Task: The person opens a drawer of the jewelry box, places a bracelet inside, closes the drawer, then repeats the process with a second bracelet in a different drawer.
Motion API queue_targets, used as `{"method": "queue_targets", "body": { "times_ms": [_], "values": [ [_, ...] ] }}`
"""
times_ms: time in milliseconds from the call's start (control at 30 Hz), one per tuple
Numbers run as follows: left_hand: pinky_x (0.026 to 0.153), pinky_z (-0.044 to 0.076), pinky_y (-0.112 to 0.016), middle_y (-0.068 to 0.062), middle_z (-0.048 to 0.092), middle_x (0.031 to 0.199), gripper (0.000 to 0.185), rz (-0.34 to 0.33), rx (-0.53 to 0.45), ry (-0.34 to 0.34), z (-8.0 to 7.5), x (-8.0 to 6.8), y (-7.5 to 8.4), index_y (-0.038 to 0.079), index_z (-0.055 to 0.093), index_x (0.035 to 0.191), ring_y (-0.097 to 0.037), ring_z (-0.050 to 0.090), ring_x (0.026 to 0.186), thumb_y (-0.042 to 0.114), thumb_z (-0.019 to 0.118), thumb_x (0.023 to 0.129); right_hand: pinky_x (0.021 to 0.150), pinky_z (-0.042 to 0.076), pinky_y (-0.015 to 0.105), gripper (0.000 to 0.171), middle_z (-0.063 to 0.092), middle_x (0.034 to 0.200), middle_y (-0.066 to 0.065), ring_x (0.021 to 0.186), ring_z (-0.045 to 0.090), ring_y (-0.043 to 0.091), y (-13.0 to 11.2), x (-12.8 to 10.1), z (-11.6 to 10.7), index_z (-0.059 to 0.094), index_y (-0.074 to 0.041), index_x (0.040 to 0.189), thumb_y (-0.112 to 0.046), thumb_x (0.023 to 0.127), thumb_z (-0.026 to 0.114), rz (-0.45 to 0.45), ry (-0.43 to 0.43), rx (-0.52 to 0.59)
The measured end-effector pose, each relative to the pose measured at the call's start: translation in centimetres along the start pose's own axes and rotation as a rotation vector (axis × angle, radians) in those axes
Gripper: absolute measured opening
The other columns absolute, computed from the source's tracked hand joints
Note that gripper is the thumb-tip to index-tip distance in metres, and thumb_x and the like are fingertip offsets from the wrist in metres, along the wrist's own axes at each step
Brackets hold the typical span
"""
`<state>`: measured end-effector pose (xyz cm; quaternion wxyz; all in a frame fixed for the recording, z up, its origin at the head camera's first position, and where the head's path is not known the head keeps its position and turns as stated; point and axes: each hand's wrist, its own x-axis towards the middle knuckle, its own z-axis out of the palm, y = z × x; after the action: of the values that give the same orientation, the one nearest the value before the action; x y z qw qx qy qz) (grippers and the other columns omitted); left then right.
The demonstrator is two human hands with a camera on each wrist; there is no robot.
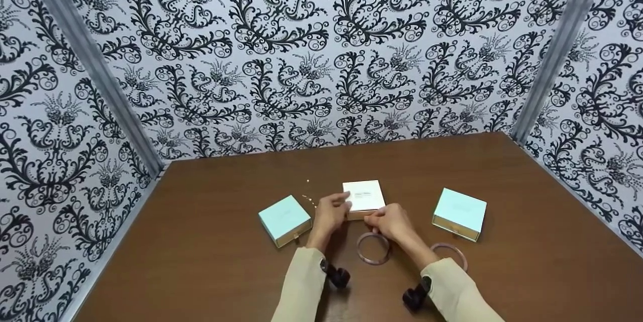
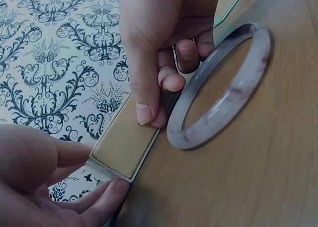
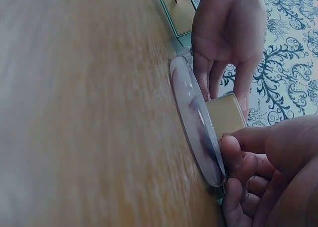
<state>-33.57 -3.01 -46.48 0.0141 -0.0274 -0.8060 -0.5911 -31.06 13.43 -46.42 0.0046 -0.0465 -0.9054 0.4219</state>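
Pinching at the near face of the middle box (image 1: 363, 196), the right hand (image 1: 389, 221) has its thumb and forefinger closed on something small at the edge of the tan drawer front (image 2: 126, 142); from the left wrist view it looks like a little pull tab, though it is too small for me to be sure. The left hand (image 1: 329, 213) steadies the same box from its left side, fingers curled lightly against the wall, so its grip is on the box itself. The box sits in the centre of the brown tabletop (image 1: 527, 201), white lid up, and its drawer appears shut or barely started; I see no gap yet.

Just in front of the box, touching or almost touching its near face, lies a pale, purple-veined bangle (image 1: 373, 248), flat on the wood. A second bangle (image 1: 449, 255) lies to the right of it, partly behind the right sleeve. Neither is in a box.

Further out, a mint-coloured box (image 1: 285, 220) stands to the left and another mint box (image 1: 459, 213) to the right, both closed as far as I can tell. A thin, pale chain or string of beads (image 1: 308, 196) lies loose between the left box and the middle one.

My judgement: the work is at an early stage. The middle drawer is only being opened, both bangles and the small chain remain out on the wood, and the two side boxes look untouched.
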Motion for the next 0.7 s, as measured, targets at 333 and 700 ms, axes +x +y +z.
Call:
{"method": "queue_targets", "body": {
  "times_ms": [333, 700],
  "values": [
    [0.085, 0.057, -0.035, -0.017, 0.072, 0.121, 0.029, 0.045, 0.064, 0.014, 0.20, 0.25, -0.32, 0.008, 0.072, 0.123, -0.028, 0.068, 0.111, 0.012, 0.066, 0.096, 0.054, 0.043, 0.022, 0.020, 0.068, 0.057, 0.000, 0.057, 0.059, 0.011, 0.04, -0.30, -0.17, 0.080, -0.011, 0.076, -0.026, 0.089, 0.075, 0.008, -0.010, -0.009],
    [0.086, 0.057, -0.035, -0.017, 0.072, 0.120, 0.028, 0.040, 0.060, 0.008, 0.12, 0.25, -0.12, 0.007, 0.072, 0.123, -0.028, 0.069, 0.110, 0.011, 0.067, 0.096, 0.052, 0.042, 0.024, 0.019, 0.068, 0.059, -0.002, 0.055, 0.060, 0.011, -0.41, -0.66, -0.29, 0.078, -0.013, 0.075, -0.028, 0.087, 0.076, 0.032, 0.012, -0.057]
  ]
}}
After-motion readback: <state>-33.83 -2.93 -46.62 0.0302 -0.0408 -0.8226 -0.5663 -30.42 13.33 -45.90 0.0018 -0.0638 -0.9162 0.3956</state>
